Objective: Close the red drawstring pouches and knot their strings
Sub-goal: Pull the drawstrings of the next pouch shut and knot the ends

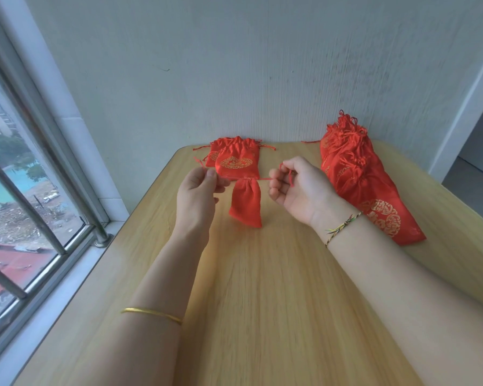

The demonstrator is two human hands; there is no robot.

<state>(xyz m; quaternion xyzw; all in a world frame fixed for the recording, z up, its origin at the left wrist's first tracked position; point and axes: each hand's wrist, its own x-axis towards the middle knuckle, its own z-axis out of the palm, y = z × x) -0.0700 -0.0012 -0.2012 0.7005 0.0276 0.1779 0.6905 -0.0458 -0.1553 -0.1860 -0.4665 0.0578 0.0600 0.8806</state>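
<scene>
We hold one small red pouch [246, 203] up between our two hands, over the middle of the wooden table [262, 302]. Its top is already pulled tight into a little bunch, so this pouch looks closed. A thin red string [265, 179] runs straight out of each side of the top. Our left hand [200, 190] pinches the string end on its side between thumb and finger. Our right hand [293, 188] has its fingers curled round the other end, and a bit of string hangs loose from it. We see no knot in the strings yet, so we think the knot is the next thing to do. We cannot tell if the bottom of the pouch touches the table. Behind it, at the far edge by the wall [262, 65], lies a small stack of pouches [236, 161] with gold hearts, and their strings stick out loose to the sides. We think these are still waiting for us. Off to the right lies a bigger heap of pouches [354, 174] with strings bunched up in little lumps on top. Those look finished. So a good part seems done, and a few pouches are left.
</scene>
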